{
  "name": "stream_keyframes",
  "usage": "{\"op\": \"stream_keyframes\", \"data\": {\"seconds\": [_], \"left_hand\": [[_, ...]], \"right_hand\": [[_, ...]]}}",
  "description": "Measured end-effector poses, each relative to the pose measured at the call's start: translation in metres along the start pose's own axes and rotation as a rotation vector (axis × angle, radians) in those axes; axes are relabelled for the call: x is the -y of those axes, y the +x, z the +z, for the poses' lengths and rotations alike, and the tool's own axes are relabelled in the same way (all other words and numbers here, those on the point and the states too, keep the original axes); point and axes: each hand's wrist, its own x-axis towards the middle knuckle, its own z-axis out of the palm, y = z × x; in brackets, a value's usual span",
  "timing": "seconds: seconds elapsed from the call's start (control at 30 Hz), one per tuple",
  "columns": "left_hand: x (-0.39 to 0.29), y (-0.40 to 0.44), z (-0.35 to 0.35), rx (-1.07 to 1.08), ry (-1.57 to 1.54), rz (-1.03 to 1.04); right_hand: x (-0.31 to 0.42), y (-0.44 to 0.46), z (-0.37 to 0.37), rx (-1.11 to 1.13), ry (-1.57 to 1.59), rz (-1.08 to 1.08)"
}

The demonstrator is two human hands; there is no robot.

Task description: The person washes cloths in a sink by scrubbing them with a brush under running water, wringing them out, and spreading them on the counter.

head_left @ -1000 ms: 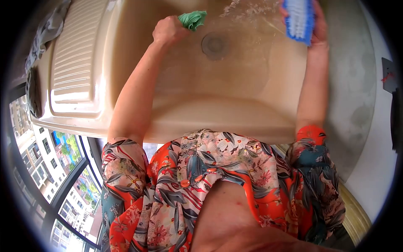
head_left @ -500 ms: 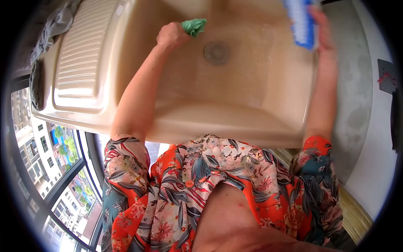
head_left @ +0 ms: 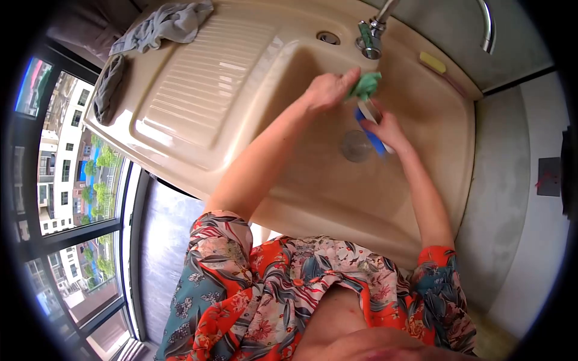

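My left hand (head_left: 330, 90) is closed around a crumpled green cloth (head_left: 365, 85) over the upper part of the sink basin (head_left: 289, 192). Just below and right of it, my right hand (head_left: 388, 131) grips a blue-and-white scrub brush (head_left: 372, 133). The brush's upper end is close to the cloth; I cannot tell whether they touch. Blur hides the brush's finer detail. Beneath the brush lies the round drain (head_left: 355, 146).
A chrome faucet (head_left: 370, 45) stands at the basin's back edge. A yellow sponge-like piece (head_left: 432, 62) rests on the right rim. Grey cloths (head_left: 168, 27) lie on the ribbed drainboard (head_left: 192, 90) side. A window (head_left: 78, 156) is at left.
My right hand has brought the brush from the basin's right side to the middle, near the cloth. My left hand has moved toward the faucet. The view now takes in more of the counter.
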Motion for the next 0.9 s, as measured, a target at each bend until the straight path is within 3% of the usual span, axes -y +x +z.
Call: {"op": "stream_keyframes", "data": {"seconds": [0.03,0.13,0.2,0.27,0.5,0.57,0.67,0.77,0.87,0.9], "left_hand": [[-0.029,-0.011,0.023,-0.034,-0.065,0.006],[-0.026,-0.048,-0.042,-0.055,-0.310,0.171],[-0.006,-0.062,-0.072,-0.075,-0.465,0.133],[-0.017,-0.089,-0.068,-0.242,-0.425,0.109],[0.005,-0.113,-0.073,-0.444,-0.234,0.129],[0.014,-0.102,-0.064,-0.563,0.022,0.197],[0.002,-0.103,-0.053,-0.673,0.252,0.245],[-0.022,-0.109,-0.039,-0.689,0.435,0.356],[-0.032,-0.115,-0.029,-0.713,0.553,0.367],[-0.033,-0.115,-0.028,-0.704,0.568,0.371]], "right_hand": [[-0.006,-0.013,-0.025,-0.068,0.034,-0.111],[0.070,0.034,-0.017,-0.290,-0.106,-0.402],[0.109,0.057,-0.027,-0.393,-0.233,-0.471],[0.129,0.074,-0.051,-0.355,-0.384,-0.373],[0.113,0.162,-0.064,-0.422,-0.522,-0.295],[0.120,0.154,-0.076,-0.393,-0.543,-0.245],[0.135,0.190,-0.076,-0.450,-0.404,-0.408],[0.163,0.220,-0.070,-0.520,-0.572,-0.612],[0.163,0.231,-0.046,-1.097,-0.738,-1.047],[0.157,0.228,-0.049,-0.850,-0.722,-0.920]]}}
